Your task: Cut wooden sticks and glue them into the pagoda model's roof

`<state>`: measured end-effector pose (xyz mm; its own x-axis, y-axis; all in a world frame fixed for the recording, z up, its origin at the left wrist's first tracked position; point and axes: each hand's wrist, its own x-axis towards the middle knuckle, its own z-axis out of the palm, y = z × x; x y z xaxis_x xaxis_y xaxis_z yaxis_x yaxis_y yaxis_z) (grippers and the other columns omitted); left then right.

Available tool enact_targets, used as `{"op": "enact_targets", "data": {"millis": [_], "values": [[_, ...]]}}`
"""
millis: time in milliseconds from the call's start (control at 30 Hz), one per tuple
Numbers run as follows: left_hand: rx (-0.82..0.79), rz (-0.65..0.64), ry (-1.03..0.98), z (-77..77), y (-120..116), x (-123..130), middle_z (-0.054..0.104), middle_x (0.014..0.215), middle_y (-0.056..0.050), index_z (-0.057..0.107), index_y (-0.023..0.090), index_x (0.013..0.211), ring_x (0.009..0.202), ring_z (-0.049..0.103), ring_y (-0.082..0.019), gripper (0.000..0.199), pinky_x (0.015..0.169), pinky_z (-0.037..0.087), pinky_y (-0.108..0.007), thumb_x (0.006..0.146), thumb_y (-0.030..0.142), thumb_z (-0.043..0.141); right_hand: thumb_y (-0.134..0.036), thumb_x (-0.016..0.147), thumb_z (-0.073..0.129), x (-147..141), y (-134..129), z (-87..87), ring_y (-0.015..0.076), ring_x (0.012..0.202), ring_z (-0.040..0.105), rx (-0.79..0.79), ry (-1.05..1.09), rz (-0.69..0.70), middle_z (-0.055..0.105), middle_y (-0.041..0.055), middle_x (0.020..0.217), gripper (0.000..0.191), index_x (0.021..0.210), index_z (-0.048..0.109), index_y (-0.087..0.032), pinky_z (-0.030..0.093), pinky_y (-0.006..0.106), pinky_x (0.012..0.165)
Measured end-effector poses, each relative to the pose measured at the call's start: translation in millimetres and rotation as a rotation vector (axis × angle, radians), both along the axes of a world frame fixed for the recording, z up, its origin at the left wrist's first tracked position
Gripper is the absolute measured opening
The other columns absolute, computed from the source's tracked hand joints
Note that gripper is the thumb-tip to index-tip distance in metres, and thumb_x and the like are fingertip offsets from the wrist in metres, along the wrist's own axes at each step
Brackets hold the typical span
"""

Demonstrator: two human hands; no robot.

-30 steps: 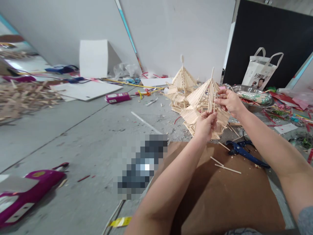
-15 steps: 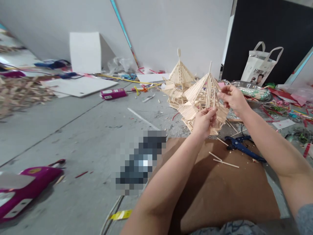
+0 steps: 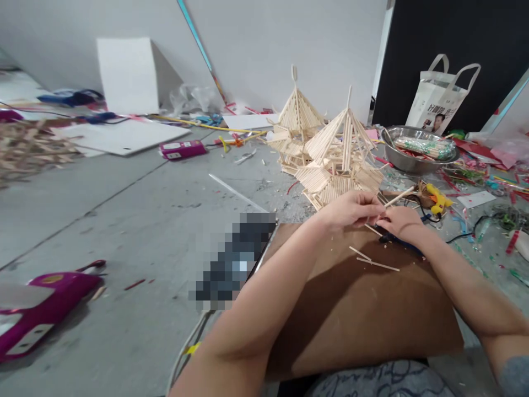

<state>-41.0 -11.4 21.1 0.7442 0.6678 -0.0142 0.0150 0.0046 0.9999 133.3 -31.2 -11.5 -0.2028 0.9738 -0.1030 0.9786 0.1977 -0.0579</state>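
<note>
Two pagoda-like models of thin wooden sticks stand on the floor, the nearer model [image 3: 341,184] in front of the farther model [image 3: 295,118]. Just before the nearer one, my left hand [image 3: 355,209] and my right hand [image 3: 400,222] meet with fingertips pinched together. A pale wooden stick [image 3: 399,197] rises from between them, slanting up to the right; which hand bears it is hard to tell. Blue pliers [image 3: 407,244] lie partly hidden under my right hand. Loose sticks [image 3: 378,264] rest on the brown board [image 3: 372,314].
A metal bowl [image 3: 413,162] with packed sticks and a yellow glue gun [image 3: 438,199] are at the right, among scraps. A white bag [image 3: 438,105] stands behind. A blurred-out dark device [image 3: 239,259] and a magenta device [image 3: 49,309] lie left.
Both hands have moved down from the nearer model's roof to the board's back edge and come together. The glue gun and more of the bowl now show.
</note>
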Motion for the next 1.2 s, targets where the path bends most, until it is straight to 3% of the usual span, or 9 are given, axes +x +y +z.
{"op": "enact_targets", "data": {"millis": [100,233,400,667,867,1200], "values": [[0.217,-0.091,0.265,-1.8,-0.1,-11.2,0.054,0.050,0.000,0.063,0.016,0.061,0.040,0.040,-0.006,0.014,0.042,0.027,-0.019,0.068,0.027,0.058,-0.036,0.082,0.038,-9.3,-2.3,-6.8,0.0225,0.089,0.059,-0.014,-0.125,0.037,0.067,0.0093,0.094,0.034,0.087,0.068,-0.020,0.039,0.028,0.063],[0.544,-0.170,0.708,-11.1,8.3,-25.5,0.058,0.053,0.000,0.061,0.018,0.052,0.049,0.045,-0.009,0.014,0.051,0.030,-0.021,0.063,0.014,0.054,-0.032,0.082,0.040,-7.3,-5.1,-6.3,0.0199,0.087,0.060,-0.055,-0.099,0.133,0.067,0.0051,0.092,0.028,0.088,0.066,-0.024,0.038,0.025,0.061],[0.657,-0.181,1.012,-25.0,17.2,-30.8,0.064,0.065,-0.003,0.065,0.018,0.062,0.055,0.047,-0.012,0.012,0.055,0.031,-0.023,0.063,0.018,0.053,-0.032,0.081,0.042,-5.4,-13.5,-4.2,0.0189,0.082,0.062,-0.133,-0.087,0.225,0.068,0.0052,0.087,0.026,0.088,0.065,-0.023,0.038,0.025,0.063],[0.713,-0.126,1.024,-38.7,13.4,-19.0,0.062,0.063,-0.005,0.065,0.019,0.062,0.053,0.045,-0.013,0.011,0.052,0.030,-0.024,0.061,0.020,0.055,-0.031,0.081,0.041,-30.3,-34.1,-9.9,0.0215,0.084,0.062,-0.238,-0.083,0.327,0.068,0.0060,0.091,0.027,0.088,0.065,-0.023,0.039,0.026,0.062],[0.665,-0.076,0.987,-44.8,17.2,-21.8,0.062,0.066,-0.003,0.065,0.019,0.066,0.057,0.048,-0.013,0.018,0.053,0.032,-0.022,0.055,0.011,0.053,-0.030,0.078,0.044,-29.8,-39.9,-3.0,0.0230,0.082,0.063,-0.255,-0.109,0.355,0.069,0.0072,0.088,0.023,0.083,0.065,-0.021,0.039,0.027,0.059],[0.758,-0.145,0.991,-27.5,9.4,-22.0,0.066,0.077,-0.010,0.065,0.015,0.071,0.063,0.053,-0.017,0.023,0.059,0.036,-0.027,0.066,0.013,0.043,-0.029,0.069,0.053,-27.7,-48.2,7.3,0.0246,0.080,0.063,-0.372,-0.229,0.452,0.069,0.0102,0.083,0.020,0.077,0.067,-0.018,0.040,0.028,0.058]]}}
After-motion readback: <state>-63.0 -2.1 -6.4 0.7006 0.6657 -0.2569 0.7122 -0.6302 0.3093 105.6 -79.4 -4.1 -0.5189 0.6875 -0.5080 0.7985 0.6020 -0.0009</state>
